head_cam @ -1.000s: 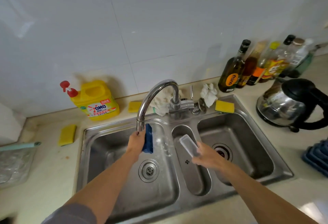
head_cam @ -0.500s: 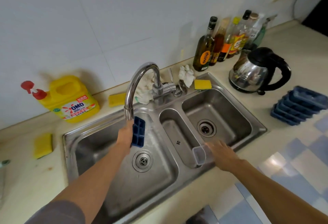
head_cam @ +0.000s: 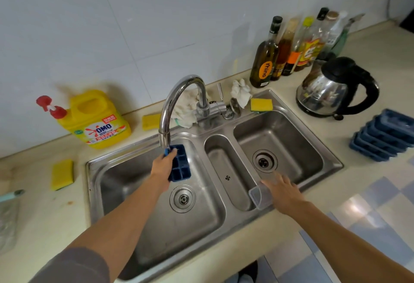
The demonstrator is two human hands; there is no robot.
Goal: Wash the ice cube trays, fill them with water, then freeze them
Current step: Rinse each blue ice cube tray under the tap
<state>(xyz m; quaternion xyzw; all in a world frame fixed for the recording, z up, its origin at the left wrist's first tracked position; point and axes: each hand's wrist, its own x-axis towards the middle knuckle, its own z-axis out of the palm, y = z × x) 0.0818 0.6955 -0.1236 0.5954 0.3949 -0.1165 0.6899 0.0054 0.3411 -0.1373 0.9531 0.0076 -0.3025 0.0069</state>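
Dark-blue ice cube tray (head_cam: 179, 166), its compartment grid visible, gripped by the curled fingers of the left hand (head_cam: 162, 167) beneath the faucet (head_cam: 179, 94) spout, over the left basin (head_cam: 125, 182). Right hand (head_cam: 284, 194), fingers straight, touches a clear lid (head_cam: 257, 197) leaning in the middle basin (head_cam: 224, 170).

At frame centre the left hand (head_cam: 162, 167) grips a blue ice cube tray (head_cam: 180, 165) under the faucet (head_cam: 177, 94). Lower right, the right hand (head_cam: 283, 195) lies flat, touching a clear lid (head_cam: 258, 197) at the sink (head_cam: 333, 166) front rim.

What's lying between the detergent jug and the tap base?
A yellow sponge, then a crumpled white cloth by the tap, on the counter; head view.
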